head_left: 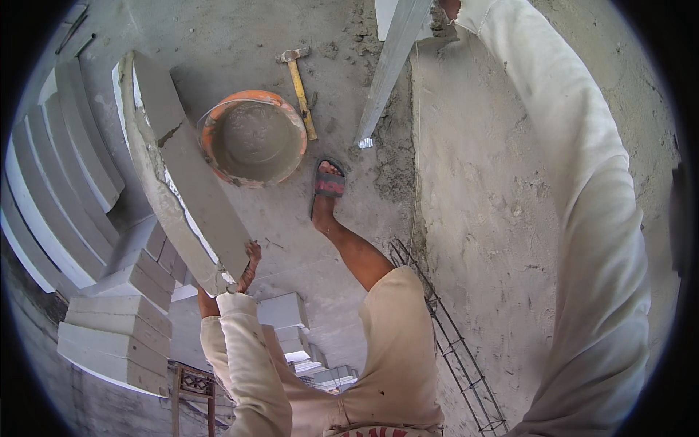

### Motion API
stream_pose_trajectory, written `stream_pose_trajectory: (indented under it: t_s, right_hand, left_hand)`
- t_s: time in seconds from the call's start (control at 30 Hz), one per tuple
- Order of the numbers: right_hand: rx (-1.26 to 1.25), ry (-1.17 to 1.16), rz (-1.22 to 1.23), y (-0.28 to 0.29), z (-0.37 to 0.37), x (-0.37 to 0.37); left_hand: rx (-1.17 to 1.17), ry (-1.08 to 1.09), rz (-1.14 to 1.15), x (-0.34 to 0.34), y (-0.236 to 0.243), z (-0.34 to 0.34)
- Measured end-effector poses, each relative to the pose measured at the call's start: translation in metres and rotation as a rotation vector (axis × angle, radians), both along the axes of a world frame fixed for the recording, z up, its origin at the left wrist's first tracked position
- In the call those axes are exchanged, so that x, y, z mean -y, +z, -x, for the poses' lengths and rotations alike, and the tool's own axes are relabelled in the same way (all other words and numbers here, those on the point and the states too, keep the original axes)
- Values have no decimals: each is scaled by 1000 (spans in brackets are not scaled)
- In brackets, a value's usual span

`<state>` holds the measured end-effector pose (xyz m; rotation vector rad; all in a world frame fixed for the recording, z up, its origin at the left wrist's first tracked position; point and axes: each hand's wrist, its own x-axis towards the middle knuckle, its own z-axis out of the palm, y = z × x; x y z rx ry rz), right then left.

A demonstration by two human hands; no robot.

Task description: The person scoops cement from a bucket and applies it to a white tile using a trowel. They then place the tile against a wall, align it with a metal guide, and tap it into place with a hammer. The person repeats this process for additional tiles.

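Grey block, mortared edge: left-hand hold

The long block (195, 175) lies slantwise at your left, an uneven band of mortar (151, 164) along its narrow edge. Whether the floor bears any weight is unclear. Your left hand (251, 264) is wrapped on its near end. Judgement: keep that hold firm, fingers off the wet band, and turn the block slowly so the mortar does not slide. White shows beside the band; the spread looks worth evening.

Your right hand (451, 9) is cut off at the top rim, near the metal bar (393, 80); you cannot tell its grip from here.

The orange bucket (258, 95) of grey mix sits just right of the block: allow clearance. Beyond it, yellow-handled hammer (300, 95). Keep weight away from your sandalled foot (330, 176).
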<state>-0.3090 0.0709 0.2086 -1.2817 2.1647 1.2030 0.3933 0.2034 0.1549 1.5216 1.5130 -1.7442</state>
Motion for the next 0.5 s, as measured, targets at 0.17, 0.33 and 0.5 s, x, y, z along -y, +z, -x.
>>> stream_pose_trajectory:
  t_s: [0.17,0.33,0.5]
  right_hand:
    - [-2,-80,-7,111,3,-13]
    - [279,-155,106,162,-68,-96]
    - [678,-384,287,94,-224,-178]
  left_hand:
    - [-60,-28,-26,0,-6,13]
    - [-74,-11,-45,-4,-1,1]
    - [-92,-10,-105,-6,-1,-6]
